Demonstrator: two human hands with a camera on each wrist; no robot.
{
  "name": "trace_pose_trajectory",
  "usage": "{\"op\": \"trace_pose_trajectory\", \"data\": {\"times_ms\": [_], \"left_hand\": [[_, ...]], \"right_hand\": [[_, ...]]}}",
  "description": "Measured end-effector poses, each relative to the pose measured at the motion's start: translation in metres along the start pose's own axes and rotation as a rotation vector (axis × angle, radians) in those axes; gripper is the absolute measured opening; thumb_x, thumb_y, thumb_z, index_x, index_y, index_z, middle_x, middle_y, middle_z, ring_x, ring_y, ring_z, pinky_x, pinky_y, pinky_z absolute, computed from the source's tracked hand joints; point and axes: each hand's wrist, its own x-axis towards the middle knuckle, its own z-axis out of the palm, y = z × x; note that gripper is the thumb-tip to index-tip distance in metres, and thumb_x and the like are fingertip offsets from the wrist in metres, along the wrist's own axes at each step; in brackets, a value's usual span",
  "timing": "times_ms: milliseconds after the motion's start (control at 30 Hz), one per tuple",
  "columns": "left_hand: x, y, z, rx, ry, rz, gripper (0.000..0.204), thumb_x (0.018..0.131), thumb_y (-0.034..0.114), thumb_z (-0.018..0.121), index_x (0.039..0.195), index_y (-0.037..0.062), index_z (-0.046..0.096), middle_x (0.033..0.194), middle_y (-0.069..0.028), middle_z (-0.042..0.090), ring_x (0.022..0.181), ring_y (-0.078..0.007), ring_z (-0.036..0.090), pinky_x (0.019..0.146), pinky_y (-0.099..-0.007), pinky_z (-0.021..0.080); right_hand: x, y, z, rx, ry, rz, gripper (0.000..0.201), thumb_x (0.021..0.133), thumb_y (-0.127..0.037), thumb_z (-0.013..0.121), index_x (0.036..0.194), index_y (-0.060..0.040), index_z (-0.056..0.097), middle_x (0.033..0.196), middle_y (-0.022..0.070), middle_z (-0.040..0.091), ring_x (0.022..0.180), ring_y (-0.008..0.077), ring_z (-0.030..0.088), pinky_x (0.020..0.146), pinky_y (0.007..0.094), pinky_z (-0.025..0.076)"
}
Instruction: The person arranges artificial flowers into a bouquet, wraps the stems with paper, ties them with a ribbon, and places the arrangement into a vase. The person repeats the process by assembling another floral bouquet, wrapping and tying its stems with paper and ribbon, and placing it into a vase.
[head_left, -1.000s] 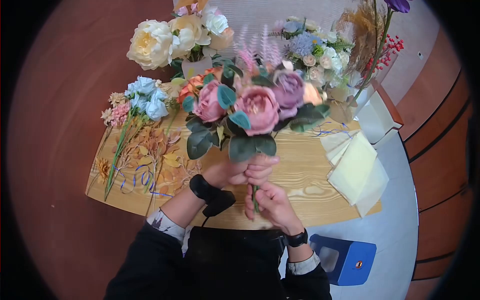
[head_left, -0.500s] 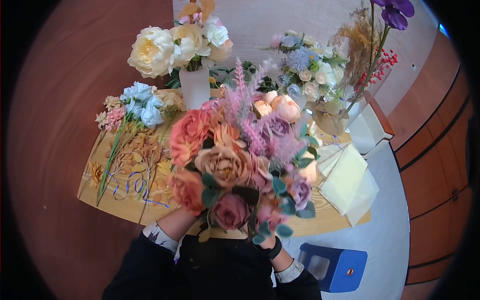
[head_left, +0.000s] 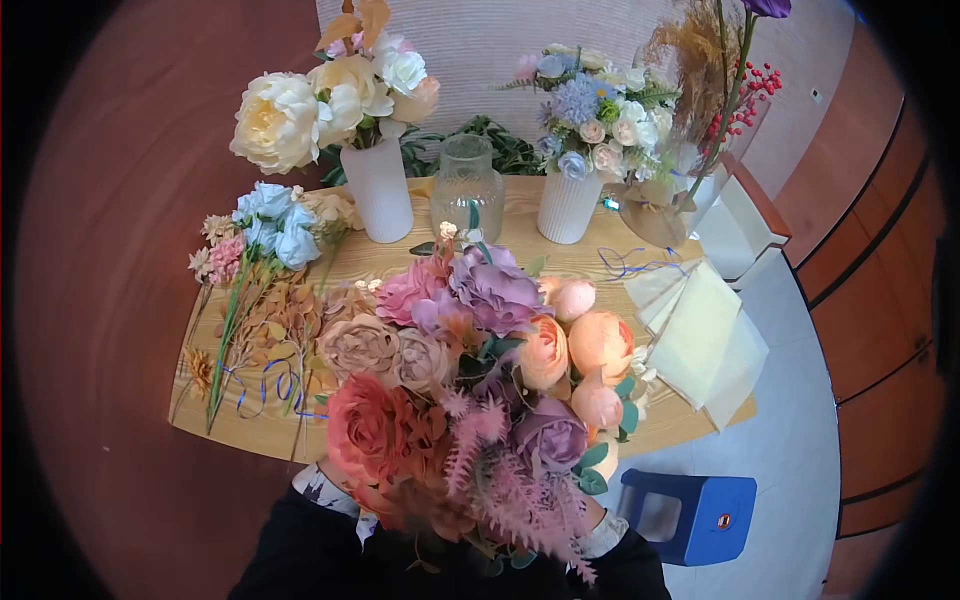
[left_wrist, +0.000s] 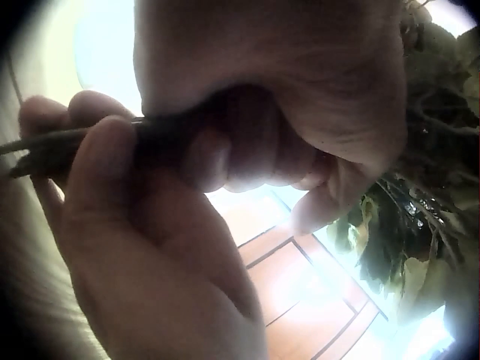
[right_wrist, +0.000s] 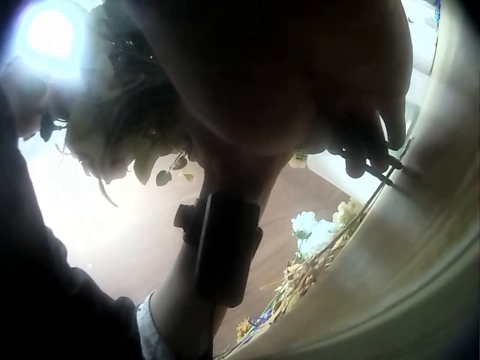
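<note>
Over the wooden table [head_left: 560,262], both your hands [left_wrist: 225,127] [right_wrist: 330,82] clamp the light, floppy pink-and-peach artificial bouquet [head_left: 470,400] correctly at its stiff stems [left_wrist: 45,146].

Florist's workroom, wooden table [head_left: 600,262], vases of flowers [head_left: 383,190], wrapping paper [head_left: 708,340]

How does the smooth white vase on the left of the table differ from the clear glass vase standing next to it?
The smooth white vase is opaque and holds large cream and white blooms, while the clear glass vase is see-through and has no stems in it. The white vase is a plain tapered cylinder; the glass vase is rounder, with a narrower neck and a textured wall. The white vase also looks taller. Both stand upright at the back of the wooden table.
</note>
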Motion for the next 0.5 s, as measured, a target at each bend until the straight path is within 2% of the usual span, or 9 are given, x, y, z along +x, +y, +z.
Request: {"op": "trace_pose_trajectory", "data": {"times_ms": [367,500], "left_hand": [[-0.020,0.003,0.008,-0.052,0.077,-0.002,0.017,0.084,0.026,0.056,0.088,0.0128,0.046,0.071,-0.0007,0.044,0.050,-0.0129,0.043,0.045,-0.0269,0.035],[-0.030,0.001,0.019,-0.070,0.189,0.045,0.018,0.083,0.026,0.056,0.089,0.0127,0.046,0.072,-0.0008,0.045,0.051,-0.0130,0.044,0.046,-0.0270,0.036]], "right_hand": [[-0.019,0.008,-0.004,0.110,0.080,0.025,0.039,0.075,-0.010,0.064,0.111,-0.0044,0.049,0.109,0.0104,0.055,0.102,0.0244,0.053,0.087,0.0351,0.042],[-0.017,0.010,-0.022,0.127,0.017,0.020,0.039,0.075,-0.010,0.063,0.111,-0.0043,0.049,0.108,0.0103,0.055,0.102,0.0241,0.053,0.087,0.0349,0.042]]}}
